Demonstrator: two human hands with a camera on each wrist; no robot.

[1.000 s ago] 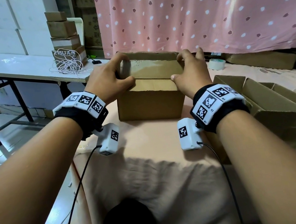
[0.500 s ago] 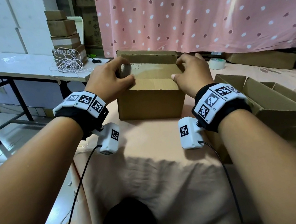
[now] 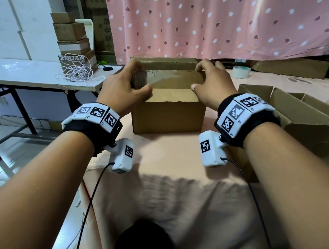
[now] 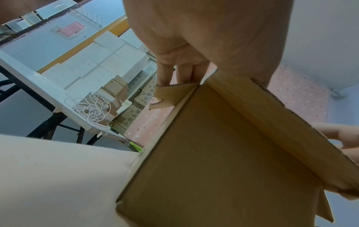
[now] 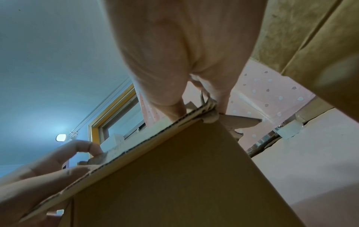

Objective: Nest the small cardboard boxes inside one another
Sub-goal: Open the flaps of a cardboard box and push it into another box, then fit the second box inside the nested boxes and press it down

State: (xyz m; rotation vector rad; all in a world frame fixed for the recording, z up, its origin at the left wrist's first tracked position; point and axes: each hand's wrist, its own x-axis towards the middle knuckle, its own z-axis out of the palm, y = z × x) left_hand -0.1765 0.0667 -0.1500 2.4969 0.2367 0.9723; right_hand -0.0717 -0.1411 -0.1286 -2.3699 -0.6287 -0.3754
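A small brown cardboard box (image 3: 168,115) stands upright on the peach cloth in front of me, its top flaps open. My left hand (image 3: 140,78) grips its top left corner, fingers curled over the side flap (image 4: 170,93) and thumb on the near flap. My right hand (image 3: 197,77) pinches the top right corner (image 5: 204,110), with the thumb on the near flap. A larger open cardboard box (image 3: 310,123) lies tilted just right of my right wrist. The inside of the small box is hidden.
A white folding table (image 3: 21,69) at the left carries a stack of small boxes (image 3: 72,37) and a tangle of white cord (image 3: 78,73). A tape roll (image 3: 241,71) and flat cardboard (image 3: 290,67) lie by the pink dotted curtain.
Both hands have shifted slightly along the small box's top edge and the flaps have bent a little inward. The box itself stays where it was.
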